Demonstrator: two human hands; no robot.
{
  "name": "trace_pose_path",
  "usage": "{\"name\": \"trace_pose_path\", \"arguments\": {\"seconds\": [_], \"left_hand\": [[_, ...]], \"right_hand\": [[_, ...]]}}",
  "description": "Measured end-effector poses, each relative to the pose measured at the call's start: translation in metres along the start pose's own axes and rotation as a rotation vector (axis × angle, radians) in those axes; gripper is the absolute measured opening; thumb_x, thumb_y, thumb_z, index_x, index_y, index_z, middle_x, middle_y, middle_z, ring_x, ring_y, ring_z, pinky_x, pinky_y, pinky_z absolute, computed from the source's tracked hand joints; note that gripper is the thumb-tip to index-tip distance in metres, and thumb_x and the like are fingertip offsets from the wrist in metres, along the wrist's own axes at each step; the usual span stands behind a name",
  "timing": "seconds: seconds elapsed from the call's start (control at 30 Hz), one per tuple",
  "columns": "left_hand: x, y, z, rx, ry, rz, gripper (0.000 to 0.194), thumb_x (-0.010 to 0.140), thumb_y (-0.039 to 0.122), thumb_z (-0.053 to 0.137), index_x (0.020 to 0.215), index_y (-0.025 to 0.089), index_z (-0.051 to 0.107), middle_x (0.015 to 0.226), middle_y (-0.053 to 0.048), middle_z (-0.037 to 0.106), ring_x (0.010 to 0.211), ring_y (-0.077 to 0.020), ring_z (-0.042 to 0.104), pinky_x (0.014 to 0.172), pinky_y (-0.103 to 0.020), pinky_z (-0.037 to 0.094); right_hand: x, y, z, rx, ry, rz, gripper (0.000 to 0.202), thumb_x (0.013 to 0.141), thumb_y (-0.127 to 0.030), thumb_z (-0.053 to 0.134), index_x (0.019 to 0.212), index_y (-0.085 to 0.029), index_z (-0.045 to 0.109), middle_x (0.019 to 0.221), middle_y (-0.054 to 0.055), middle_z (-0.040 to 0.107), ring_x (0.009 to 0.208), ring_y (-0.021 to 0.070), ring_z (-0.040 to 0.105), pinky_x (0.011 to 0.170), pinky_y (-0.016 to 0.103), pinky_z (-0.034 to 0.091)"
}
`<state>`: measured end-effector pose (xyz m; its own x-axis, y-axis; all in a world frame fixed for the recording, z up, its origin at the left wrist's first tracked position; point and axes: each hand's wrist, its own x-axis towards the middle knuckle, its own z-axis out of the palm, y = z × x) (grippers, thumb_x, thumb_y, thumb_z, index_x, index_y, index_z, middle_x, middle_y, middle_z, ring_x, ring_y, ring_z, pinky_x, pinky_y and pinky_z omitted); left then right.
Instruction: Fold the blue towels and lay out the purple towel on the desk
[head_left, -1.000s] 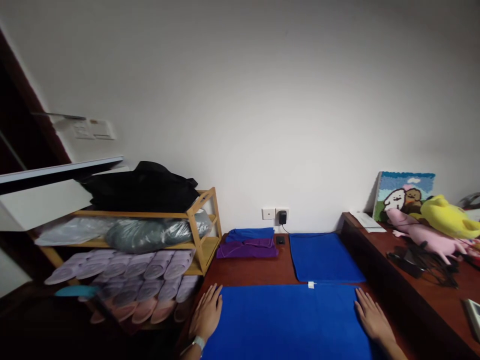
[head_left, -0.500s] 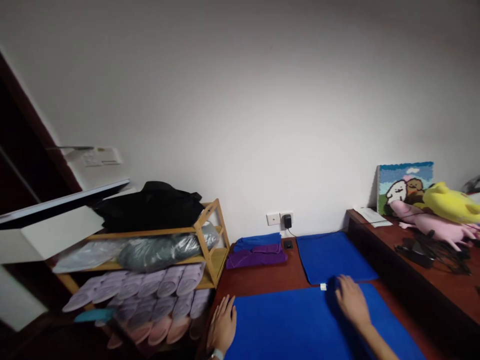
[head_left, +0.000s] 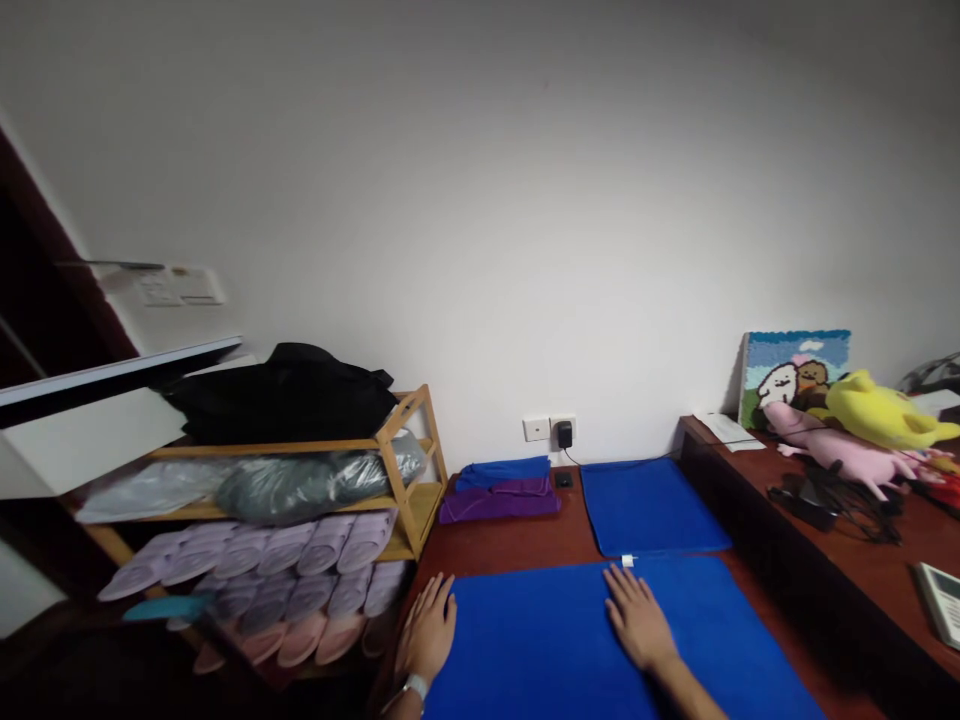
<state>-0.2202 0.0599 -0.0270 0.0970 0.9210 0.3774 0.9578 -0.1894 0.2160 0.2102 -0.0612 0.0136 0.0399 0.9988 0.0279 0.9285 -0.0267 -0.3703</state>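
A large blue cloth lies spread on the reddish-brown tabletop, running past the bottom of the view. At its left edge rests my left hand, fingers stretched out and holding nothing. My right hand is flat on the cloth near its far edge, fingers spread, just below a small white tag. Beyond that edge lies a smaller blue cloth, flat against the wall side. To its left are a folded purple cloth and a folded blue cloth.
A wooden rack on the left holds a black bag, plastic-wrapped items and several slippers. A black plug sits in the wall socket. Along the right, a raised ledge carries plush toys, cables and a calculator-like device.
My right hand has moved left across the large blue cloth, towards the tag. The left hand stays at the cloth's left edge. The view has shifted slightly to the right.
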Motion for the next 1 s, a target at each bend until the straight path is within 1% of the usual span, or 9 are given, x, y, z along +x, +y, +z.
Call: {"name": "trace_pose_path", "arguments": {"seconds": [0.13,0.2,0.27,0.33,0.43,0.57,0.7,0.9,1.0], "left_hand": [[0.001,-0.004,0.003,0.013,-0.006,0.001,0.055,0.098,0.038,0.029,0.138,0.02,0.063,0.148,-0.007,0.061,0.14,-0.023,0.052,0.118,-0.041,0.042],[0.002,-0.006,0.004,0.013,-0.012,0.002,0.056,0.098,0.039,0.029,0.139,0.02,0.062,0.148,-0.007,0.06,0.14,-0.0235,0.052,0.118,-0.042,0.041],[0.003,-0.006,0.005,0.009,-0.018,-0.005,0.056,0.098,0.039,0.029,0.14,0.021,0.062,0.148,-0.007,0.06,0.141,-0.0239,0.051,0.118,-0.044,0.041],[0.004,-0.007,0.002,0.011,-0.035,-0.011,0.055,0.098,0.038,0.03,0.14,0.023,0.062,0.148,-0.005,0.06,0.141,-0.0237,0.051,0.118,-0.044,0.041],[0.006,-0.009,-0.005,0.037,-0.117,0.001,0.055,0.098,0.039,0.03,0.143,0.024,0.059,0.152,-0.004,0.056,0.143,-0.024,0.048,0.119,-0.046,0.039],[0.005,-0.018,-0.015,0.092,-0.253,0.034,0.057,0.1,0.043,0.03,0.152,0.028,0.048,0.16,-0.001,0.045,0.149,-0.0234,0.038,0.122,-0.048,0.033],[0.0,-0.023,-0.018,0.129,-0.234,0.059,0.055,0.102,0.043,0.029,0.154,0.033,0.042,0.162,0.002,0.041,0.151,-0.0209,0.035,0.123,-0.046,0.03],[-0.006,-0.017,-0.021,0.094,-0.214,0.07,0.055,0.104,0.045,0.028,0.156,0.033,0.038,0.164,0.001,0.038,0.151,-0.021,0.033,0.124,-0.047,0.029],[-0.007,-0.015,-0.02,0.076,-0.183,0.066,0.054,0.104,0.044,0.031,0.155,0.033,0.04,0.164,-0.001,0.039,0.151,-0.0216,0.035,0.124,-0.046,0.029]], "right_hand": [[-0.019,0.125,-0.022,-0.124,0.084,0.199,0.069,0.097,-0.054,0.023,0.155,-0.02,0.042,0.163,0.004,0.036,0.153,0.0253,0.027,0.127,0.049,0.019],[-0.021,0.174,-0.029,-0.158,0.099,0.3,0.071,0.096,-0.052,0.022,0.154,-0.017,0.042,0.163,0.005,0.037,0.153,0.0271,0.028,0.126,0.049,0.021],[-0.018,0.207,-0.032,-0.158,0.093,0.345,0.072,0.094,-0.05,0.021,0.155,-0.017,0.041,0.163,0.005,0.036,0.153,0.0273,0.027,0.125,0.049,0.023],[-0.012,0.225,-0.03,-0.152,0.098,0.342,0.073,0.094,-0.05,0.02,0.156,-0.018,0.039,0.164,0.004,0.034,0.153,0.0264,0.025,0.125,0.048,0.024],[-0.008,0.234,-0.023,-0.164,0.126,0.327,0.075,0.094,-0.053,0.018,0.158,-0.019,0.036,0.165,0.002,0.031,0.154,0.0255,0.022,0.126,0.048,0.021],[-0.01,0.234,-0.019,-0.179,0.125,0.316,0.078,0.094,-0.055,0.014,0.158,-0.017,0.034,0.165,0.002,0.031,0.154,0.0252,0.022,0.127,0.047,0.019],[-0.012,0.233,-0.021,-0.178,0.122,0.312,0.079,0.093,-0.056,0.013,0.158,-0.018,0.036,0.164,0.001,0.033,0.154,0.0251,0.023,0.127,0.047,0.019],[-0.013,0.236,-0.023,-0.2,0.101,0.35,0.076,0.091,-0.052,0.018,0.157,-0.02,0.038,0.164,0.001,0.034,0.153,0.026,0.025,0.126,0.049,0.022],[-0.011,0.214,-0.028,-0.203,0.166,0.396,0.075,0.092,-0.051,0.019,0.156,-0.017,0.04,0.164,0.004,0.036,0.153,0.0294,0.028,0.125,0.052,0.023]]}}
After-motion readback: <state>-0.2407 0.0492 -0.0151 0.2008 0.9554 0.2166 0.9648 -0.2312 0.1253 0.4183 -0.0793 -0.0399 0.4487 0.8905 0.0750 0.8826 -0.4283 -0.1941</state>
